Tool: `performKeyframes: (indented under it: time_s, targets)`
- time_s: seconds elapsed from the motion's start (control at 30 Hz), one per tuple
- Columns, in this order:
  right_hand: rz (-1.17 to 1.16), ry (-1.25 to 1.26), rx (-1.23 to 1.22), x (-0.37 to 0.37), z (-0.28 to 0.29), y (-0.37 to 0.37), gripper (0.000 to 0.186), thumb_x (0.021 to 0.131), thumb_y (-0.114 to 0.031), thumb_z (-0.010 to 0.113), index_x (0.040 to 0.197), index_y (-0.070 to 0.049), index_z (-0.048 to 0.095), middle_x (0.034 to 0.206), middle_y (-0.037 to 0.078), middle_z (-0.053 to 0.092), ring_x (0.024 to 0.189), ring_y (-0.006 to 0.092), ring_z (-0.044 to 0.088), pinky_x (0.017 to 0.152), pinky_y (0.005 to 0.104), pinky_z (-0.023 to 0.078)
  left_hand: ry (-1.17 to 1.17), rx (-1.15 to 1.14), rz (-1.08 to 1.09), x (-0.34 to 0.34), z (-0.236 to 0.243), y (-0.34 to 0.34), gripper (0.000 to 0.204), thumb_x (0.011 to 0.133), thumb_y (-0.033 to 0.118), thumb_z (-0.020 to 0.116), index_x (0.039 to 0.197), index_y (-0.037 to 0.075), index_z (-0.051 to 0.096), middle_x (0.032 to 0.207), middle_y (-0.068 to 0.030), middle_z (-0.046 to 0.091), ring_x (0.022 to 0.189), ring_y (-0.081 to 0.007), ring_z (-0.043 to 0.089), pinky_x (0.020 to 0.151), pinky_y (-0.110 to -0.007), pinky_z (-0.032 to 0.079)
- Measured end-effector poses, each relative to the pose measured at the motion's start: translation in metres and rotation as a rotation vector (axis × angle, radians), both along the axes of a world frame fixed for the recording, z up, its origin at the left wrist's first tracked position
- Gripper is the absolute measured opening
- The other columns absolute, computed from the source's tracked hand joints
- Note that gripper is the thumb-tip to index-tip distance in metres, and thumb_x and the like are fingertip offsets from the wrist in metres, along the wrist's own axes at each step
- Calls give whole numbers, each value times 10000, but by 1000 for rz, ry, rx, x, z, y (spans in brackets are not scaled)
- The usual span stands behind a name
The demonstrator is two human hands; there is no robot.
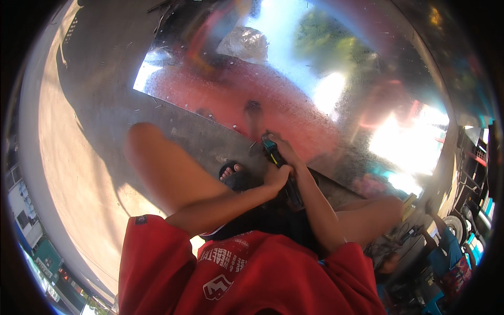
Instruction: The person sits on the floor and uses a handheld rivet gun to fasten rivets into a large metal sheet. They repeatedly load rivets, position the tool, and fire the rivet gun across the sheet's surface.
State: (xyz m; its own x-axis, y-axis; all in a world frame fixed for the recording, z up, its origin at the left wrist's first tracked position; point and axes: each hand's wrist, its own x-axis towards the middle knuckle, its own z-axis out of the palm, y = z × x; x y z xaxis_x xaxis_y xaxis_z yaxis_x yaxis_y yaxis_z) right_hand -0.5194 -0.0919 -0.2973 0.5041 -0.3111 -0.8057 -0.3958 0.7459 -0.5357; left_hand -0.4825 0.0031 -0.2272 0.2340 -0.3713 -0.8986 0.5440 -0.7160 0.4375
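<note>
Both my hands are closed around a hand-held tool (pixel 272 151) with a teal head and a black body with a yellow stripe; its exact kind is not clear. My left hand (pixel 277 176) grips its rear part, nearer to my body. My right hand (pixel 284 150) is wrapped round the front, beside the teal head. The tool's far end is at the near edge of a large shiny metal sheet (pixel 294 97); I cannot tell whether it touches. Small rivet-like dots (pixel 234 126) run along that edge. A black lower part (pixel 294 195) reaches back between my thighs.
My sandalled foot (pixel 231 170) stands close to the sheet's near edge. Crumpled clear plastic (pixel 245 44), or its reflection, shows on the sheet. Concrete ground (pixel 79 157) spreads to the left. At the lower right are another person (pixel 446 249) and a wheel (pixel 454 228).
</note>
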Motion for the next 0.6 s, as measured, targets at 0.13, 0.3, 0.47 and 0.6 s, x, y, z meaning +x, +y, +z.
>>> performKeyframes:
  time_s: [0.13, 0.3, 0.47, 0.6]
  targets:
    - [116, 58, -80, -3, -25, 5, 407, 998, -320, 546, 1265, -20, 611, 1005, 58, 649, 857, 147, 628, 785, 272, 495, 45, 2, -50, 8, -16, 7, 464, 635, 217, 667, 1032, -10, 585, 915, -167, 656, 896, -324, 645, 814, -384, 487]
    - [256, 112, -388, 1, -36, 9, 439, 985, -382, 548, 1154, 11, 646, 938, 77, 678, 851, 168, 630, 787, 311, 491, 198, 2, 40, 10, -23, 10, 382, 652, 199, 623, 963, -23, 629, 852, -159, 643, 845, -304, 621, 769, -364, 470]
    - [171, 144, -503, -4, 36, 10, 506, 944, -413, 604, 1182, 33, 617, 1003, 190, 706, 992, 271, 680, 880, 352, 500, 256, 84, 188, 18, -36, 13, 300, 727, 217, 564, 880, -22, 662, 851, -153, 637, 826, -269, 611, 722, -355, 461]
    - [572, 213, -554, -32, 117, 12, 530, 903, -354, 650, 1259, 29, 559, 1097, 262, 672, 1041, 381, 665, 892, 404, 508, 237, -101, 225, 25, -45, 14, 328, 815, 273, 490, 909, 2, 648, 852, -119, 640, 815, -239, 624, 714, -357, 501]
